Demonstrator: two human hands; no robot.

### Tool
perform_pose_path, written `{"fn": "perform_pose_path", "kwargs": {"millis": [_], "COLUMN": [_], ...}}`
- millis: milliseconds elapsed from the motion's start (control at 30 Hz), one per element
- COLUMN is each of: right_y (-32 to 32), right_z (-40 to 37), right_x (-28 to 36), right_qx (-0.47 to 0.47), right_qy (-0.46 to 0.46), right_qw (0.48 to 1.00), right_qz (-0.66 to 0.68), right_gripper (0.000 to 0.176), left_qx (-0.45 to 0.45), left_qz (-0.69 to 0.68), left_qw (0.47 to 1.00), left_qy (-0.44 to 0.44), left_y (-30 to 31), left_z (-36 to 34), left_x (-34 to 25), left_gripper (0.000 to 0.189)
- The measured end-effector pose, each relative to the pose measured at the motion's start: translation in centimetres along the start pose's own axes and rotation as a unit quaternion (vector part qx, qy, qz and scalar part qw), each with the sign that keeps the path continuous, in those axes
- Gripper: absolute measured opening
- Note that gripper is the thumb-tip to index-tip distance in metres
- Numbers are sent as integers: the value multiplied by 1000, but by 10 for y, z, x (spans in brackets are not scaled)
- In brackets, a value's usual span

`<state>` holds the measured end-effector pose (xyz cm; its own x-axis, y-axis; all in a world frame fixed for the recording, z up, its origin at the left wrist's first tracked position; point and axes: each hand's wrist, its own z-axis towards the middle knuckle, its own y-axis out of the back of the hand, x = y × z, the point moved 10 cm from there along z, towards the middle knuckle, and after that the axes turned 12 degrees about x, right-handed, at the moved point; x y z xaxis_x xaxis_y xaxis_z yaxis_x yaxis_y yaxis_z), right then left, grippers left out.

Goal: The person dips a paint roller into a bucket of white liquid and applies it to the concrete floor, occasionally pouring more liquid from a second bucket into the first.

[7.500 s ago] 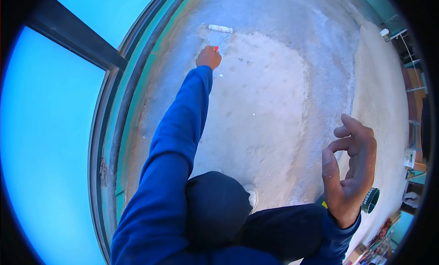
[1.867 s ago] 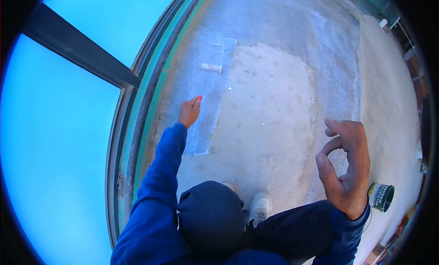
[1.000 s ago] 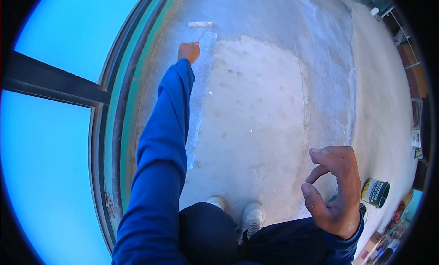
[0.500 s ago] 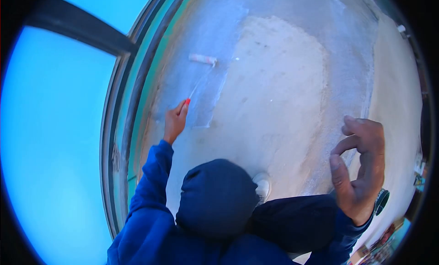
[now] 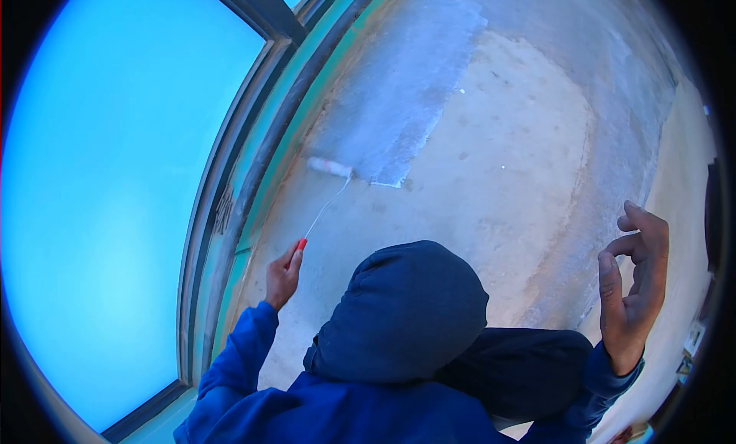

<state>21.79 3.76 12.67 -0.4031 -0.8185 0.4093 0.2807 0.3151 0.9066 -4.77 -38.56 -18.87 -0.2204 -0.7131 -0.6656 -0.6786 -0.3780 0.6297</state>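
Note:
My left hand (image 5: 284,274) is closed around the red handle of a paint roller (image 5: 330,167). A thin wire runs from the handle to the roller's pale sleeve, which lies against the floor by the near edge of a wet-looking grey-blue coated strip (image 5: 406,83). Over on the right, my right hand (image 5: 635,279) is raised above my knee with its fingers loosely bent and apart, holding nothing. Both arms wear blue sleeves.
A dark-framed window or door with bright blue panes (image 5: 130,175) borders the left, with a dark rail (image 5: 268,149) along its base. My dark-clothed knee (image 5: 414,314) fills the lower middle. Bare pale floor (image 5: 506,137) lies between coated strips. Small items sit at lower right.
The roller has come back toward me and left, from on the coated strip to its near edge. My view has shifted, moving the window frame rightward. My right hand stays raised.

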Motion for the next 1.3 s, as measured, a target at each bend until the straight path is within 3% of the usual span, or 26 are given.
{"fn": "perform_pose_path", "kwargs": {"millis": [200, 267, 333, 433, 533, 733, 800, 900, 1000, 1100, 1133, 1300], "right_y": [0, 1, 3, 6, 7, -6, -11, -16, -14, -10, -9, -6], "right_z": [-3, -4, -6, -10, -12, -2, 1, 2, -1, -3, -3, -5], "right_x": [-2, -2, -2, -3, -3, -7, -8, -6, -4, -1, -2, -6], "right_qx": [-9, -13, -19, -27, -32, -8, 2, 12, 7, 4, 3, -14], "right_qy": [-18, -29, -37, -50, -60, -37, -26, -24, -18, -19, -20, -36], "right_qw": [1000, 999, 999, 998, 997, 999, 1000, 1000, 1000, 1000, 1000, 999], "right_qz": [-5, -7, -11, -17, -20, -8, -2, -1, -5, -9, -8, 2], "right_gripper": [39, 39, 40, 41, 41, 41, 40, 40, 42, 43, 43, 44], "left_qx": [34, 12, -14, -2, -19, 29, 39, 54, 15, 33, 33, 50], "left_qz": [66, 73, 39, -13, 27, -62, -100, -143, -52, -59, -68, 20], "left_qw": [996, 987, 986, 994, 985, 997, 992, 981, 996, 997, 997, 997], "left_qy": [-57, -145, -164, -109, -167, 41, 65, 122, 76, 28, -23, -60], "left_y": [-1, -8, -15, -13, -7, 29, 34, 45, 53, 30, 17, -43], "left_z": [144, 206, 260, 284, 259, 109, 71, 24, 6, -5, 0, 66], "left_x": [-71, -94, -107, -117, -94, 10, 61, 77, 44, 16, 9, -52], "left_gripper": [36, 36, 36, 36, 35, 37, 37, 39, 38, 36, 34, 30]}}
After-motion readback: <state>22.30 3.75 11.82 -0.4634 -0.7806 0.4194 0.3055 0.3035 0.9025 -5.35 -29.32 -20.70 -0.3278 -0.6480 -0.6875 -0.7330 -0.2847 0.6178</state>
